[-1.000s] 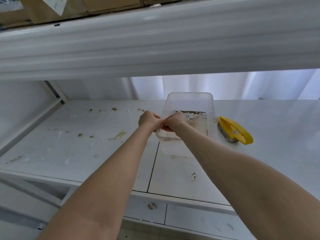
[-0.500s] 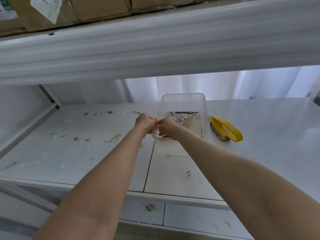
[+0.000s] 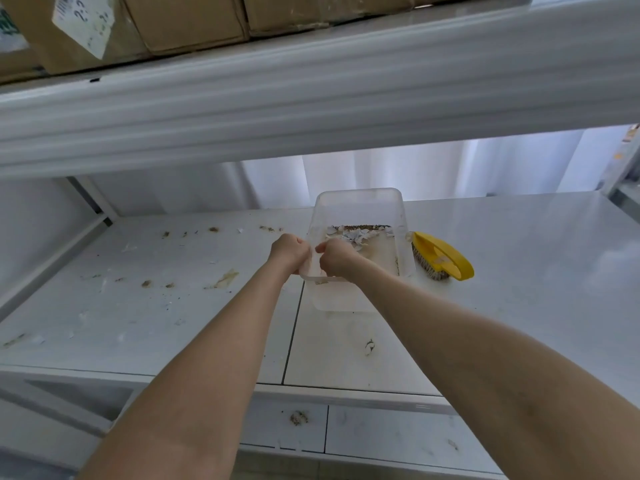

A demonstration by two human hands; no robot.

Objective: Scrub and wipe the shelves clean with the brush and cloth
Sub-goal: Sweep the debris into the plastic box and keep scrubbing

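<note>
Left hand (image 3: 289, 252) and right hand (image 3: 337, 259) have parted, fingers (image 3: 322, 247) pinching cloth (image 3: 313, 266) over tub (image 3: 360, 202); scraps (image 3: 353, 233) inside.

we see a pale curtain (image 3: 433, 168) hanging in soft folds at the back, light glowing through it. above, the white upper shelf (image 3: 311, 91) carries brown cardboard boxes (image 3: 187, 19), one with a white label (image 3: 83, 22) on its face. a plain white wall (image 3: 34, 220) closes the left side.
</note>
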